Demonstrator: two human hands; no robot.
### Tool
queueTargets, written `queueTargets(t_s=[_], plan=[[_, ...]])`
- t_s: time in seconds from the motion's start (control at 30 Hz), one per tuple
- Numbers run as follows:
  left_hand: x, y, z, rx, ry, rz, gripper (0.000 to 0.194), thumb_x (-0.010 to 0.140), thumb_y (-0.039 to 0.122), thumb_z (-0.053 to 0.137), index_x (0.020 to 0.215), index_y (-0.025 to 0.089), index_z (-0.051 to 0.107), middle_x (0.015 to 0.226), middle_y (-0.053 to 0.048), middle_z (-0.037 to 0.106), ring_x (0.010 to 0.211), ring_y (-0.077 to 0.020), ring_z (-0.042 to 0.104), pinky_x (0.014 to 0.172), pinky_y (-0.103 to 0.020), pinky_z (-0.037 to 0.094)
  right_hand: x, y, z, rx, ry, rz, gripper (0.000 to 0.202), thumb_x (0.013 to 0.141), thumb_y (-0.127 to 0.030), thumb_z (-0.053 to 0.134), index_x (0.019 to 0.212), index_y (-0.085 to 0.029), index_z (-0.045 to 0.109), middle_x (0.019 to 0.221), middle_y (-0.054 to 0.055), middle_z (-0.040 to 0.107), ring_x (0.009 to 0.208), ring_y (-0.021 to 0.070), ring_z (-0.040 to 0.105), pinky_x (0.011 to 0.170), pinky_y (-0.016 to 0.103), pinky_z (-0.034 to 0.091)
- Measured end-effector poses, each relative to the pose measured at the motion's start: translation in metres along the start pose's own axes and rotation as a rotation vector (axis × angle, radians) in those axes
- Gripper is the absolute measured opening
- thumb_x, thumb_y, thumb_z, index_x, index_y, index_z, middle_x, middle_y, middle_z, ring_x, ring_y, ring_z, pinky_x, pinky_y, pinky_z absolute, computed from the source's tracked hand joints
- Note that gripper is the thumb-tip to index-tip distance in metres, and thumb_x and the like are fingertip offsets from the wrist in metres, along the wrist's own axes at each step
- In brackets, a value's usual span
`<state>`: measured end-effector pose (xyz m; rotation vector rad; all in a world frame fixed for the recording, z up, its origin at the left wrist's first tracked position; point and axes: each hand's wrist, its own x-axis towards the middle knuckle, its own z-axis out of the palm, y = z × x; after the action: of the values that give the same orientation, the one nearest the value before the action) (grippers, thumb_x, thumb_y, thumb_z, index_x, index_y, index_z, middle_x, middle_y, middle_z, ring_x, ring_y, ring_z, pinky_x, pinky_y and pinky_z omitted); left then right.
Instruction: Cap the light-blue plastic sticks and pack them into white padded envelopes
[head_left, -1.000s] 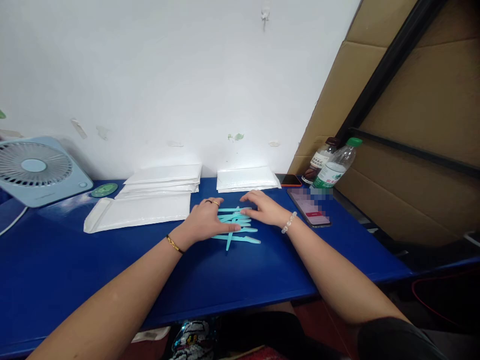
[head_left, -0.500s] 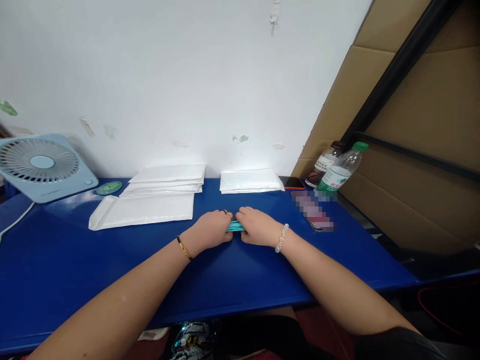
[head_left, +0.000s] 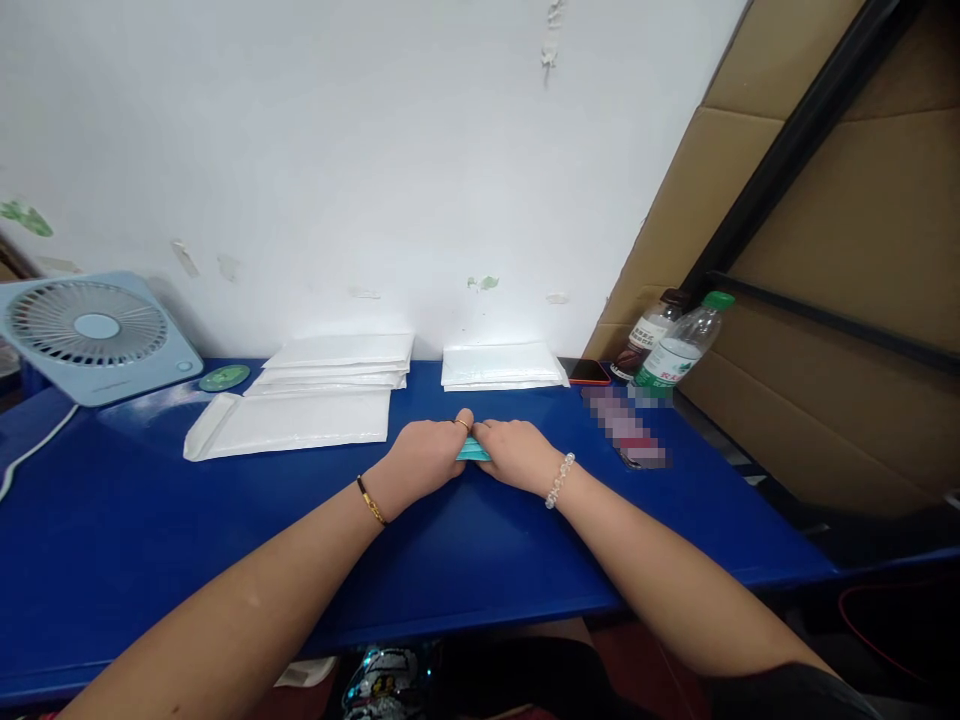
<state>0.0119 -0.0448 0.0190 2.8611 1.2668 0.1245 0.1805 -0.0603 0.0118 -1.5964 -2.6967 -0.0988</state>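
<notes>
Two-handed grip on a turquoise bundle (head_left: 473, 451), seen over the blue table (head_left: 465, 560). The bundle lies between the hands near the middle of the tabletop; only a short stretch shows in the gap, with several thin edges layered together. Whether its underside touches the table cannot be told.

Left hand (head_left: 426, 450): fingers curled inward around one end, one ringed digit standing up above the bundle. Right hand (head_left: 519, 455): curled around the opposite end, knuckles uppermost, fingertips hidden. The two hands nearly meet over the top; each appears wrapped firmly, with little opening left.

The step in hand seems to be gathering and squaring the pieces. It is best done with even pressure from both sides, the wrists level, so that the layers lie parallel rather than crossing. A light squeeze probably suffices: pressing harder could make slender pieces slip or fan out. Keeping the central gap in sight lets the worker check alignment.

Surroundings: a larger pile of white envelopes (head_left: 292, 425) lies beyond the left hand, a smaller pile (head_left: 504, 365) straight ahead by the wall, and a blurred phone (head_left: 626, 430) beyond the right hand.
</notes>
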Motion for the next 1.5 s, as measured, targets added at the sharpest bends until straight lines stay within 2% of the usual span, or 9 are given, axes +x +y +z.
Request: queueTargets(t_s=[0.2, 0.37, 0.5, 0.63, 0.83, 1.0, 1.17, 1.33, 1.5], plan=[[-0.002, -0.021, -0.028, -0.305, 0.465, -0.05, 0.066, 0.074, 0.045, 0.065, 0.132, 0.022, 0.042, 0.131, -0.013, 0.052, 0.123, -0.0322, 0.045, 0.102, -0.047, 0.035, 0.004, 0.007, 0.0, 0.323, 0.106, 0.094, 0.015, 0.09, -0.033, 0.049, 0.087, -0.019, 0.053, 0.08, 0.006, 0.066, 0.071, 0.0189, 0.061, 0.058, 0.025, 0.036], [0.003, -0.02, -0.025, -1.081, 0.695, -0.201, 0.053, 0.096, 0.053, 0.011, 0.131, 0.026, 0.039, 0.141, -0.007, 0.045, 0.127, -0.023, 0.046, 0.097, -0.04, 0.044, 0.009, 0.001, 0.003, 0.561, 0.279, 0.107, 0.021, 0.09, -0.038, 0.049, 0.077, -0.021, 0.048, 0.07, 0.001, 0.06, 0.062, 0.0158, 0.054, 0.056, 0.023, 0.034], [0.008, 0.003, -0.012, -1.324, 0.563, -0.056, 0.042, 0.096, 0.05, 0.027, 0.119, 0.021, 0.047, 0.127, -0.01, 0.055, 0.117, -0.0231, 0.055, 0.096, -0.04, 0.046, 0.011, -0.008, 0.008, 0.608, 0.308, 0.048, 0.011, 0.087, -0.031, 0.053, 0.083, -0.021, 0.052, 0.076, 0.002, 0.063, 0.067, 0.0163, 0.057, 0.061, 0.024, 0.036], [0.005, -0.005, -0.015, -1.121, 0.577, 0.08, 0.043, 0.094, 0.046, 0.04, 0.128, 0.021, 0.041, 0.124, -0.012, 0.056, 0.118, -0.0233, 0.053, 0.1, -0.042, 0.042, 0.009, -0.003, 0.007, 0.677, 0.326, 0.071, 0.015, 0.087, -0.034, 0.053, 0.082, -0.02, 0.053, 0.071, 0.001, 0.062, 0.065, 0.0164, 0.058, 0.061, 0.025, 0.038], [-0.007, -0.063, -0.019, -0.131, 0.19, -0.504, 0.072, 0.072, 0.057, 0.063, 0.132, 0.021, 0.048, 0.148, -0.02, 0.031, 0.136, -0.0499, 0.016, 0.096, -0.068, 0.029, 0.009, 0.014, 0.002, 1.124, 0.539, 0.162, 0.034, 0.09, -0.051, 0.045, 0.081, -0.019, 0.053, 0.071, 0.002, 0.063, 0.062, 0.0147, 0.059, 0.064, 0.027, 0.047], [-0.009, -0.068, -0.013, 0.033, -0.171, -0.482, 0.059, 0.083, 0.05, 0.046, 0.133, 0.017, 0.048, 0.116, -0.022, 0.062, 0.106, -0.0386, 0.058, 0.081, -0.047, 0.046, 0.017, 0.02, 0.015, 1.294, 0.551, 0.164, 0.037, 0.087, -0.053, 0.05, 0.077, -0.017, 0.055, 0.075, 0.004, 0.064, 0.069, 0.0151, 0.061, 0.069, 0.029, 0.05], [-0.014, -0.054, -0.023, 0.121, -0.167, -0.36, 0.052, 0.076, 0.051, 0.054, 0.115, 0.017, 0.057, 0.095, -0.015, 0.068, 0.089, -0.0335, 0.064, 0.072, -0.04, 0.048, 0.019, 0.022, 0.022, 1.309, 0.431, 0.138, 0.036, 0.086, -0.053, 0.051, 0.072, -0.019, 0.049, 0.058, -0.002, 0.055, 0.055, 0.0121, 0.053, 0.059, 0.025, 0.046], [-0.016, -0.055, -0.026, 0.102, -0.167, -0.522, 0.073, 0.069, 0.061, 0.056, 0.124, 0.013, 0.05, 0.105, -0.021, 0.063, 0.091, -0.0352, 0.063, 0.07, -0.04, 0.049, 0.02, 0.03, 0.024, 1.482, 0.484, 0.18, 0.03, 0.083, -0.048, 0.058, 0.079, -0.021, 0.046, 0.054, -0.007, 0.047, 0.047, 0.0093, 0.046, 0.052, 0.022, 0.041], [-0.016, -0.047, -0.025, 0.052, -0.244, -0.401, 0.045, 0.071, 0.034, 0.055, 0.109, 0.01, 0.056, 0.106, -0.021, 0.06, 0.085, -0.0302, 0.064, 0.068, -0.037, 0.048, 0.021, 0.04, 0.025, 1.6, 0.497, 0.274, 0.03, 0.074, -0.042, 0.067, 0.083, -0.021, 0.048, 0.049, -0.01, 0.042, 0.042, 0.0082, 0.041, 0.047, 0.021, 0.037]])
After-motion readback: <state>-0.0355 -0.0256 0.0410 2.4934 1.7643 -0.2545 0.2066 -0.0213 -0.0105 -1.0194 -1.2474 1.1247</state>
